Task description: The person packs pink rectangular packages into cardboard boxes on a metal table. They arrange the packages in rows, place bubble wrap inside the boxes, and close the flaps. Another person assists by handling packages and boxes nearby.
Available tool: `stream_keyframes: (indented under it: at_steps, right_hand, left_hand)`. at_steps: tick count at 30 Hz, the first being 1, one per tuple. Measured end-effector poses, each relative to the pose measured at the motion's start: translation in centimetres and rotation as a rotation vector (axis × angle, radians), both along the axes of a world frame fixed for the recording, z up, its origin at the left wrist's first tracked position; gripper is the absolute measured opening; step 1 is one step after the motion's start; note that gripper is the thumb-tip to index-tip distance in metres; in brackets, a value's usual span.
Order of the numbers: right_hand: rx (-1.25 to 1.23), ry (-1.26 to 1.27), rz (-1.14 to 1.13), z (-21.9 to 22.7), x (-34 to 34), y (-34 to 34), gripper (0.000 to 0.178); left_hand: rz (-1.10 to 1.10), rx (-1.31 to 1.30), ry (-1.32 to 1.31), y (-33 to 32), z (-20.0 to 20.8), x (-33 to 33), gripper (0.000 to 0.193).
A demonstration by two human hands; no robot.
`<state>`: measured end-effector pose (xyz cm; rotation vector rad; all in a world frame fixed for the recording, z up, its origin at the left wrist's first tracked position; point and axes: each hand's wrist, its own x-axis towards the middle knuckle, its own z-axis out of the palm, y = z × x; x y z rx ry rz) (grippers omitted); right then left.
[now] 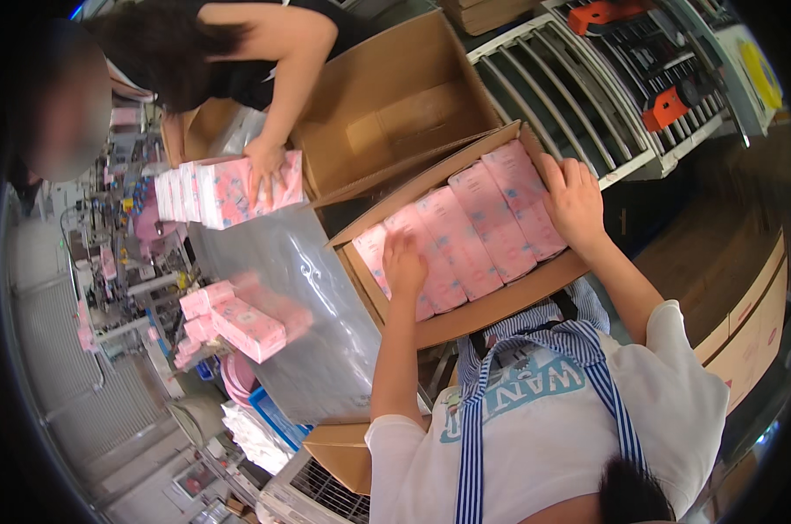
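An open cardboard carton (pixel 470 316) in front of me holds a row of pink-and-white printed soft packs (pixel 465 244). My left hand (pixel 404 262) lies on the packs at the carton's left end, slightly blurred, its fingers apart and not wrapped round one. At the right end, my right hand (pixel 574 199) grips the carton's side wall, with its fingers over the edge. Its thumb is mostly hidden.
A larger carton (pixel 395 96) stands open beyond mine. Across the metal table (pixel 273 375), a co-worker's hand (pixel 269 170) presses several stacked packs. Loose packs (pixel 247 327) lie at the table's left. A roller conveyor (pixel 544 96) runs at far right.
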<state>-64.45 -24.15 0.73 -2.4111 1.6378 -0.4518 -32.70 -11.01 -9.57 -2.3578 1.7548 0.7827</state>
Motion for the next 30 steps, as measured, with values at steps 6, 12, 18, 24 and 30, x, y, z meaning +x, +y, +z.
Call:
stream_keyframes:
  at_steps: [6,12,18,24,30]
  right_hand:
    - [0.271,0.085,-0.012,-4.2,-2.5,-1.1,0.019]
    - [0.338,0.063,0.028,-3.0,-5.2,-3.7,0.023]
    - [0.199,0.245,-0.169,-2.8,-10.9,-4.1,0.019]
    - [0.392,0.506,0.031,-6.2,-6.9,-2.6,0.055]
    - [0.868,0.213,0.435,-8.6,-10.5,-2.9,0.089]
  left_hand:
    - [0.164,-0.345,-0.243,1.2,-2.7,-1.4,0.067]
    - [0.124,0.073,-0.201,-1.9,-2.8,4.8,0.063]
    - [-0.004,-0.473,-0.344,-1.6,0.5,3.2,0.055]
    - [0.566,-0.520,0.128,1.6,1.5,1.1,0.049]
    - [0.001,-0.510,0.256,-1.9,-0.3,-8.3,0.072]
